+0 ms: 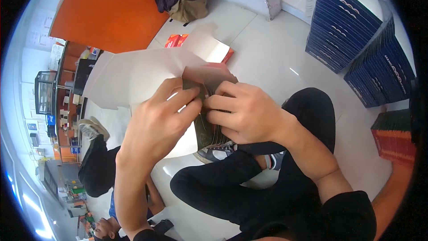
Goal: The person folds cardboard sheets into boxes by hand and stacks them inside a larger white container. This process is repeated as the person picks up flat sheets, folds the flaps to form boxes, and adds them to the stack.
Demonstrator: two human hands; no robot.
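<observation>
My left hand (162, 116) is closed, its thumb and fingers pinching the edge of a dark green and red printed card (206, 136) in front of me. Against the same card, the bent fingers of my right hand (247, 111) press from the right side, close to my left fingertips. Thin light lines, perhaps folds or threads, run down the card between the hands. A large white sheet (133, 73) spreads out behind my left hand and seems joined to the card, though the join is hidden by my fingers.
Tall stacks of dark blue printed covers (341, 29) stand at the right, with a red stack (394, 138) below. Red printed pieces (176, 40) lie on the floor ahead. An orange panel (111, 11) and a bag (191, 4) are beyond. Another person (107, 227) sits at lower left.
</observation>
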